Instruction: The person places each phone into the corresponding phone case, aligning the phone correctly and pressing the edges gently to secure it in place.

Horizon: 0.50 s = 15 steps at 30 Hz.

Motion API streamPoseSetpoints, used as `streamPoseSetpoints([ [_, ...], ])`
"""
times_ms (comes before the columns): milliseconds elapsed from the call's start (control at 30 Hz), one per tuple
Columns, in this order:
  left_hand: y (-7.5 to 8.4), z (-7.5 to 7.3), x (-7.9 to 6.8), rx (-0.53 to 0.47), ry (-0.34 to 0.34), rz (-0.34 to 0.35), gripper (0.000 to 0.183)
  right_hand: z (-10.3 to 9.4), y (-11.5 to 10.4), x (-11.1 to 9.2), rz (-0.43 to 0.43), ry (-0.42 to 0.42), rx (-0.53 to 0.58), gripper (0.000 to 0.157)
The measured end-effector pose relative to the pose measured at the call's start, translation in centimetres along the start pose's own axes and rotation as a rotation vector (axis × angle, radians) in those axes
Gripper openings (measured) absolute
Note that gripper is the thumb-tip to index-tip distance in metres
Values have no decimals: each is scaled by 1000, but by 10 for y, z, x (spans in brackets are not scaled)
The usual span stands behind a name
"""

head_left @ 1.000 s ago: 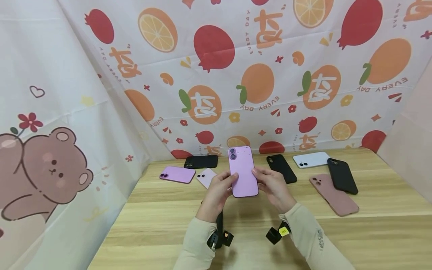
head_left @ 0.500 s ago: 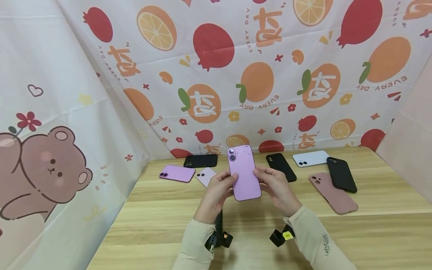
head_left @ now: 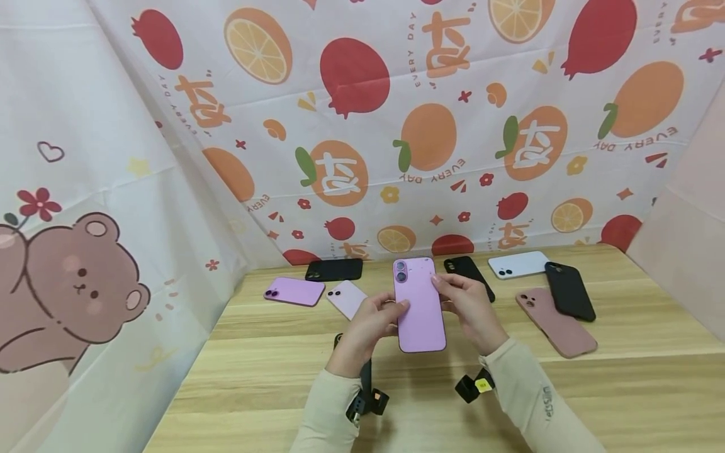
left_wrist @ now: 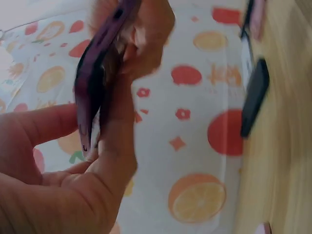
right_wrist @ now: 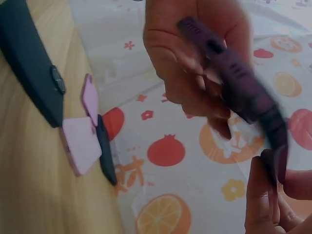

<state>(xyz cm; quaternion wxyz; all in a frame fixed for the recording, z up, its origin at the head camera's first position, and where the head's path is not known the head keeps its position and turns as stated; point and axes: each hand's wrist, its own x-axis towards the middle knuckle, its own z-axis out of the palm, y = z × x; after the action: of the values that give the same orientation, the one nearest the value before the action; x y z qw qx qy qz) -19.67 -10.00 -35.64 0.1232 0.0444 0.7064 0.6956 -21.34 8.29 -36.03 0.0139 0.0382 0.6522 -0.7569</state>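
Observation:
A pink-purple phone (head_left: 420, 318) is held up over the table, its back with two camera lenses facing my head camera. My left hand (head_left: 365, 327) pinches its left edge, thumb flat on the back. My right hand (head_left: 469, 308) grips the right edge higher up, with the thumb near the upper corner. Seen edge-on in the left wrist view, the phone (left_wrist: 90, 83) shows a purple outer side and a dark inner side. Its purple edge (right_wrist: 243, 87) has small cutouts and looks bent in the right wrist view. The fingers behind it are mostly hidden.
Behind my left hand lie a purple phone (head_left: 294, 291), a pale pink one (head_left: 347, 299) and a black one (head_left: 334, 270). At right are a black phone (head_left: 469, 274), a light blue one (head_left: 518, 264) and a black one (head_left: 570, 290) overlapping a rose one (head_left: 555, 327). Another black one (head_left: 338, 341) is partly under my left wrist.
The held phone has come down and slightly right, turning a little more upright over the last half second. My right hand has slid up along its edge; the left keeps its grip.

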Motion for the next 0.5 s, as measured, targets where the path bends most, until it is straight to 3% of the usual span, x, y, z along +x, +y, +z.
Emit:
streamPoseSetpoints([
  [300, -9, -4, 7, -36, 20, -14, 33, -2, 15, 4, 41, -77, -14, 38],
  [500, -8, -7, 10, -55, 45, -8, 32, -14, 19, 21, 45, -139, -134, 43],
])
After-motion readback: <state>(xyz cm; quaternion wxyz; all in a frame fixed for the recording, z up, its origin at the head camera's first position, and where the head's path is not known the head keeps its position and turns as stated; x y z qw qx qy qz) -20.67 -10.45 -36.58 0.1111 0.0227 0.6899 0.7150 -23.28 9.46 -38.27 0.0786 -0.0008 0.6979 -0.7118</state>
